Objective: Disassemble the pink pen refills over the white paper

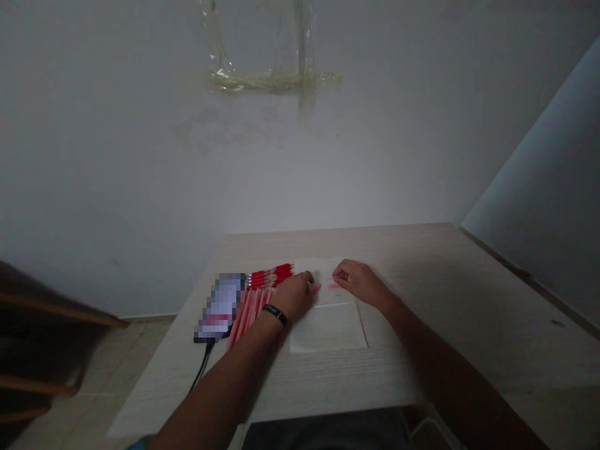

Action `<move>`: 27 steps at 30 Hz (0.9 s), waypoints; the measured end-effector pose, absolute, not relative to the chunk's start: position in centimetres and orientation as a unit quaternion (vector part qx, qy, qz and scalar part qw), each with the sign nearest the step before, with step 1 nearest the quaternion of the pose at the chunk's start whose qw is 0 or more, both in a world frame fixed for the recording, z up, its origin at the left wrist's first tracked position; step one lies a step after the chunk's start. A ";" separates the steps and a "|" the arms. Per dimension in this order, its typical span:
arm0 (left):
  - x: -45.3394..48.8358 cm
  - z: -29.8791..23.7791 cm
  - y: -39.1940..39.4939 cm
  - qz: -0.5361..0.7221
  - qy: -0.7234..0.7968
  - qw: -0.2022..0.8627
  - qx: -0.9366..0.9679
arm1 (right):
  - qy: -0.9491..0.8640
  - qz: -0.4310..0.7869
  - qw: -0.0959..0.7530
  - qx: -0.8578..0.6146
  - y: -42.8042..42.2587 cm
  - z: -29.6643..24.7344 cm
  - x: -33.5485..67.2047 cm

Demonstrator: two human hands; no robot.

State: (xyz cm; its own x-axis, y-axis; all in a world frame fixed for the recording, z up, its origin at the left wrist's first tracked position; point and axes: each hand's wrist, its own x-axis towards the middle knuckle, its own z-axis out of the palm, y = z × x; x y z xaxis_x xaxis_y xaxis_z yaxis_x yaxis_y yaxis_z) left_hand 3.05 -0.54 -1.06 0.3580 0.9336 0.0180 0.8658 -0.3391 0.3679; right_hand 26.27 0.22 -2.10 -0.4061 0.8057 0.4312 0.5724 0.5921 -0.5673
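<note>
On the surface (469, 300), a sheet of paper (328, 328) lies near the middle. Left of the sheet lies a fanned set of narrow strips (250, 309), with a row of pens (269, 275) beyond them, just beside the sheet's far left corner. A phone (220, 306) lies further left, its cable (202, 369) running over the near edge. The left hand (295, 295) and right hand (360, 282) are over the sheet's far part, just apart. A wall (281, 175) stands beyond the surface; a tiled floor (126, 350) lies to the left.
</note>
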 end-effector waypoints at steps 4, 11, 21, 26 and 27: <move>3.2 -0.9 -0.5 0.128 0.534 0.165 0.819 | -0.822 0.166 0.348 -0.419 0.3 -2.2 26.3; 3.5 -0.3 -0.7 0.195 0.461 0.176 0.847 | -0.822 0.154 0.351 -0.421 0.3 -2.0 26.4; 3.8 -0.4 -1.0 0.210 0.437 0.179 0.856 | -0.843 0.160 0.341 -0.383 0.0 -2.1 25.9; 3.7 -0.3 -1.0 0.224 0.436 0.187 0.851 | -0.835 0.208 0.350 -0.371 -0.3 -2.0 25.7; 3.7 -0.3 -0.9 0.231 0.439 0.190 0.847 | -0.833 0.202 0.354 -0.375 -0.3 -2.0 25.8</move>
State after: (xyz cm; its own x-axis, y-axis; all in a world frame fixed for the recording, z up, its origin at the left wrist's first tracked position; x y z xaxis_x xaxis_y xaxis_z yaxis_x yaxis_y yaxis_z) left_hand 3.67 -0.93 -0.31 0.5084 0.8311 0.2254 0.6557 -0.5433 0.5243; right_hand 25.76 -0.27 -1.98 -0.4685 0.7674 0.4377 0.4808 0.6371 -0.6025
